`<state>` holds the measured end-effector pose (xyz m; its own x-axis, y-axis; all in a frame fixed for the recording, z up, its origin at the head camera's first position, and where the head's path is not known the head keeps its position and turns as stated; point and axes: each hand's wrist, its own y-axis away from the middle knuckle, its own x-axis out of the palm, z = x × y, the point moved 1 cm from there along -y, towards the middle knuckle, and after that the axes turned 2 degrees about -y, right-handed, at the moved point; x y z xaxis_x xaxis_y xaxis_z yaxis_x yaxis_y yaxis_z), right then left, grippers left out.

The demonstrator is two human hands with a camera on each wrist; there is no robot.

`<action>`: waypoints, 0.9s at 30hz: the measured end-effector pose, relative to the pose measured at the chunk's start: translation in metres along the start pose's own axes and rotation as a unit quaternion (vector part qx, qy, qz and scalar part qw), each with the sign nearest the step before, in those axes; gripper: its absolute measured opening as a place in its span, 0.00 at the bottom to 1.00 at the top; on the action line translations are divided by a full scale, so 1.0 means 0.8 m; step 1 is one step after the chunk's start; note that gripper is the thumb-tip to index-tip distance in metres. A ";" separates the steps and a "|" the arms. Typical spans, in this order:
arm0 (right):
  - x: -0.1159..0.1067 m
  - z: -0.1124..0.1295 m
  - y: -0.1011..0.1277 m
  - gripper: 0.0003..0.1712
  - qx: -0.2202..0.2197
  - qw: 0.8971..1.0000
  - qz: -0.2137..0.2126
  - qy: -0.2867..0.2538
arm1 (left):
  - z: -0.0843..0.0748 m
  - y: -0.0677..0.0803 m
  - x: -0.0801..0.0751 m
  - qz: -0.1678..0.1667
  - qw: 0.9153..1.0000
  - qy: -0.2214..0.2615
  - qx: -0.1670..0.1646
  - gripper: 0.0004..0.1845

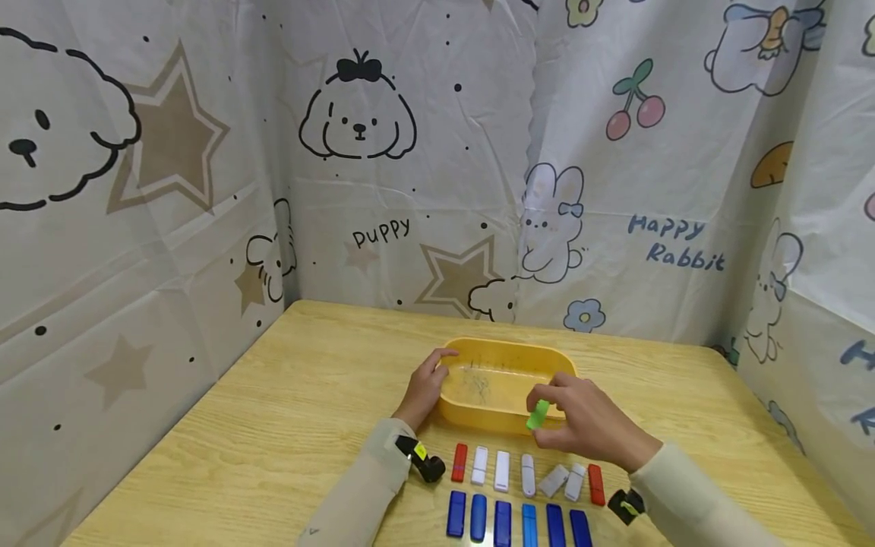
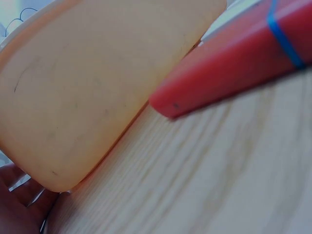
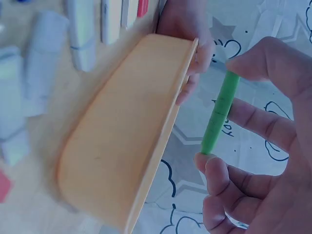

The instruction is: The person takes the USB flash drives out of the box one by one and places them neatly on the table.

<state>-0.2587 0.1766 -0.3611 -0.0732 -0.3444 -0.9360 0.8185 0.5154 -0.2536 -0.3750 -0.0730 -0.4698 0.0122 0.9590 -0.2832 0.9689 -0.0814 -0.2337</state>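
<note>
A yellow plastic basin [image 1: 478, 417] stands on the wooden table. My left hand [image 1: 424, 389] grips its left end, fingers over the rim; in the left wrist view part of that hand [image 2: 22, 207] shows under the basin's end. Above the basin's front right edge, my right hand [image 1: 584, 422] pinches a green USB stick [image 1: 538, 415]. The right wrist view shows this green stick [image 3: 220, 114] held by its ends between thumb and fingertips, apart from the basin wall [image 3: 119, 126]. Thin dark marks show inside the basin.
In front of the basin lies a row of red and white sticks [image 1: 502, 471], one of the white ones [image 1: 554, 480] slanted. A row of blue sticks [image 1: 502, 524] lies nearer me. Printed cloth [image 1: 424, 190] hangs around the table [image 1: 273, 425].
</note>
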 end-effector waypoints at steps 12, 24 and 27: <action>-0.005 -0.010 0.076 0.13 0.010 1.000 0.014 -0.006 | -0.003 -0.002 0.000 0.007 1.000 0.002 -0.008 0.19; 0.003 -0.027 0.125 0.11 0.000 0.997 0.068 -0.038 | -0.003 0.001 0.000 0.004 1.000 0.003 -0.015 0.19; 0.008 -0.034 0.131 0.10 0.020 0.991 0.112 -0.064 | -0.003 0.001 0.000 0.006 1.000 0.004 -0.012 0.19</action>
<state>-0.1888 0.2499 -0.4007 0.1836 -0.3235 -0.9282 0.8277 0.5602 -0.0316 -0.3732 -0.0727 -0.4675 0.0262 0.9602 -0.2782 0.9742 -0.0869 -0.2081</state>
